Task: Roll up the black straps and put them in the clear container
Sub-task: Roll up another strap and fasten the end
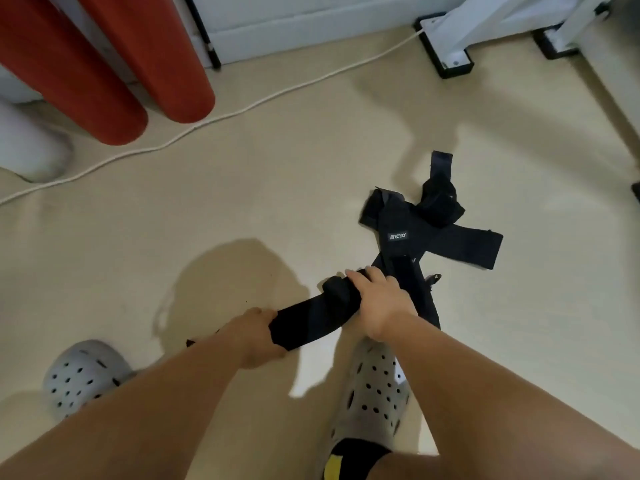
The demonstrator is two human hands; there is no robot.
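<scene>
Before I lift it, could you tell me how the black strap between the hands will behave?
Probably floppy: the black strap bends and bunches between the left hand and right hand. Likely light and thin, judging by the other straps lying crumpled on the floor.

Small label [397,236] sewn on a black strap [389,216]: pale lettering, apparently reading "MCYO", though blur leaves the first letters uncertain. No other text legible.
</scene>
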